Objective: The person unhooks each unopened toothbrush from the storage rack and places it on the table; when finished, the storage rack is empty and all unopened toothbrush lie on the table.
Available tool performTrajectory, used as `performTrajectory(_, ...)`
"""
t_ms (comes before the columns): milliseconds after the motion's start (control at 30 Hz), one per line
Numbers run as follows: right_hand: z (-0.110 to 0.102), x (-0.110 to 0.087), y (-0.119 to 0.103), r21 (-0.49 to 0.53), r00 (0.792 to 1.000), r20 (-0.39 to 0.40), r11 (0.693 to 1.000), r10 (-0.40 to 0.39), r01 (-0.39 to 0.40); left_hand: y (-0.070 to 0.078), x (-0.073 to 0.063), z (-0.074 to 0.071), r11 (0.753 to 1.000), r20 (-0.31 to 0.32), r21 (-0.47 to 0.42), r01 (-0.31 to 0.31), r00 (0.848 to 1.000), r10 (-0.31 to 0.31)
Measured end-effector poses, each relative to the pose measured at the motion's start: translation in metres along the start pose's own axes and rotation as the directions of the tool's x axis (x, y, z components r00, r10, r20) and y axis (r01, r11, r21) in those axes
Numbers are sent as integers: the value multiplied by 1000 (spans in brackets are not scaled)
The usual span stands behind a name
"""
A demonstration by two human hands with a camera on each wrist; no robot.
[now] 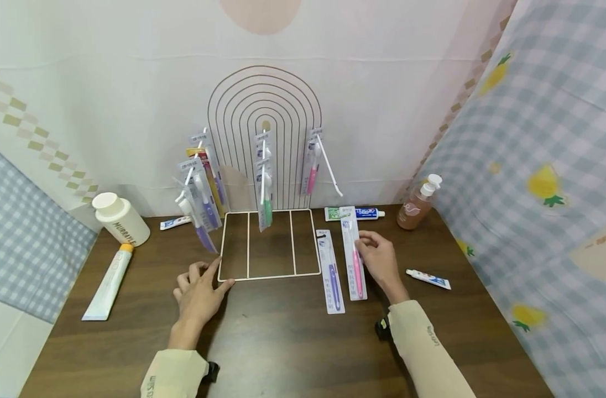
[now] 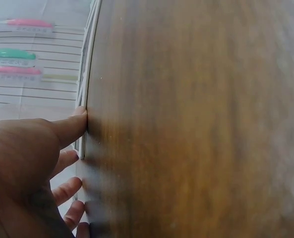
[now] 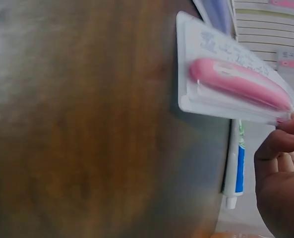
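My right hand (image 1: 377,257) pinches the right edge of a packaged pink toothbrush (image 1: 356,262) between thumb and fingers. In the right wrist view this pack (image 3: 226,74) is tilted, its handle end raised over the tabletop. Just left of it a packaged purple toothbrush (image 1: 334,282) lies on the table. My left hand (image 1: 198,296) rests at the front left corner of a white wire display rack (image 1: 270,278), thumb against the front wire and forefinger by the side wire. From the rack's hooks hang packaged toothbrushes, purple ones (image 1: 208,207) at left, a green one (image 1: 268,213) mid, a pink one (image 1: 312,179) at right.
A white bottle (image 1: 129,224) and a large toothpaste tube (image 1: 106,290) stand and lie at left, with a small tube (image 1: 175,222) behind. At right are a brown pump bottle (image 1: 414,207), a blue-green toothpaste tube (image 1: 370,214) and a small tube (image 1: 429,279). Patterned cloth surrounds the table.
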State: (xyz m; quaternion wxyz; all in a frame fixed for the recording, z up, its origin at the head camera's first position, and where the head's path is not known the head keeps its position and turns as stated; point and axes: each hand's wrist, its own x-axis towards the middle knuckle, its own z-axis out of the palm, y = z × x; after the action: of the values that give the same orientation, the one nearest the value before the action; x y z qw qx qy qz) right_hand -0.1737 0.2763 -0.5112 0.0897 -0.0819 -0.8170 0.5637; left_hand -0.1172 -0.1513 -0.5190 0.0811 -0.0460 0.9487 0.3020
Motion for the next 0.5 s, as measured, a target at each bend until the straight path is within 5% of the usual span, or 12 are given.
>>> performTrajectory(500,7,-4,19,-243,998,48,970,27,-14,-4,2,2,1000,-3,-23,-1,1000,1)
